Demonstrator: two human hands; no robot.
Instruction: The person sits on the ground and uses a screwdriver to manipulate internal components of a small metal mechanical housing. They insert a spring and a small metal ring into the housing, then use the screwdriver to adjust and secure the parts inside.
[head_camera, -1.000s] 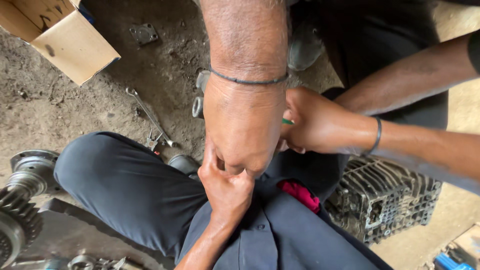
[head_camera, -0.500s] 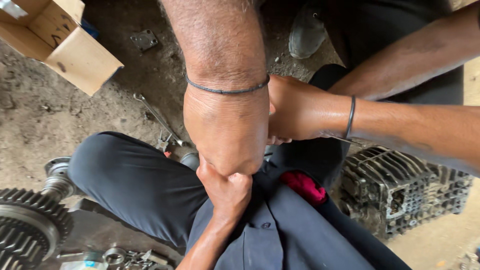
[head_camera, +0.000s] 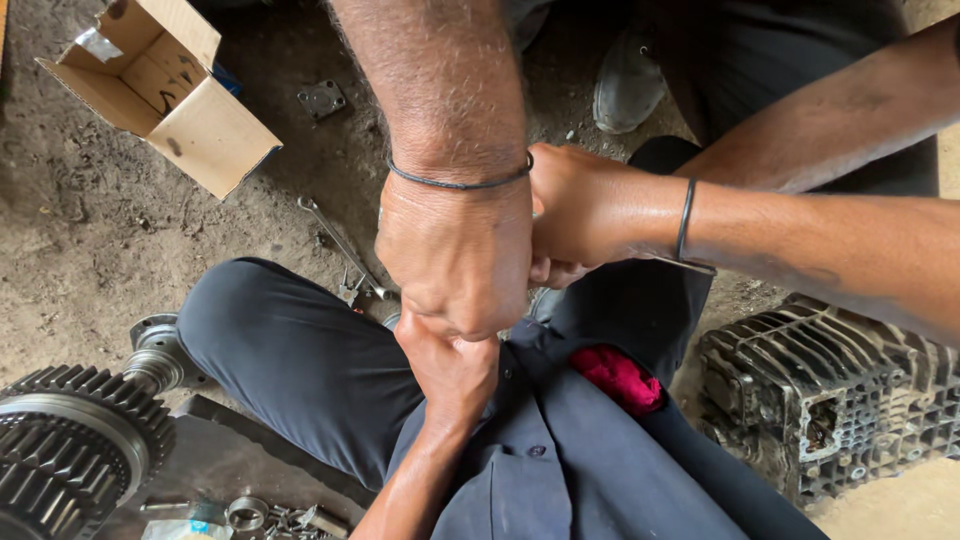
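Note:
My left hand (head_camera: 452, 372) rises from the bottom of the view. It is clenched right under a co-worker's big hand (head_camera: 458, 255), which reaches down from the top and wears a thin black wrist band. My right hand (head_camera: 585, 212), with a black band on its wrist, comes in from the right. It is closed tight against the side of that same hand. All three hands press together over my lap. Whatever they grip is hidden between them. A second co-worker forearm (head_camera: 850, 110) slants in from the upper right, behind my right hand.
An open cardboard box (head_camera: 165, 95) lies at top left on the dirt floor, and a spanner (head_camera: 335, 240) lies near my bent knee (head_camera: 290, 350). A large toothed gear on a shaft (head_camera: 70, 440) is at bottom left. A finned metal casing (head_camera: 840, 400) stands at right, a red rag (head_camera: 620, 378) on my lap.
The three hands stay locked together and have shifted slightly left. The view has tilted, bringing more of the gear and the box into sight.

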